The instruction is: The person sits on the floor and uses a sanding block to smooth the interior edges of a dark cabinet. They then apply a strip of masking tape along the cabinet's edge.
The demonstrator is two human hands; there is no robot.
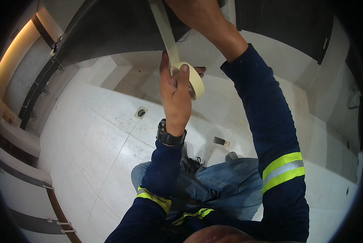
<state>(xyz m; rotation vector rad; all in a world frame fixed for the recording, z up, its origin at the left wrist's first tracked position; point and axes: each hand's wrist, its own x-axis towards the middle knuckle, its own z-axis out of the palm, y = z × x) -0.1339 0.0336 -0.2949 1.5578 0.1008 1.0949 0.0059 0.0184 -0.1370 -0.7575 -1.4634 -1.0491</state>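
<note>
My left hand [176, 99], with a black watch on its wrist, is closed around a roll of pale yellow masking tape [197, 83]. Its thumb lies over the roll's side. From the roll a pulled-out strip of tape [164, 28] runs up past the upper edge of the view. It passes in front of a dark panel [116, 32]. Above and to the right of the roll, my right hand [197, 14] reaches up beside the strip. Its fingers lie beyond the upper edge, so their grip is hidden.
A dark door panel [286, 28] stands at the far right. On the left are dark-edged cabinet frames with metal hinges [60, 69]. The pale tiled floor [96, 141] has a small drain [141, 112] and a small dark flat piece [220, 141]. My bent legs [230, 182] are below.
</note>
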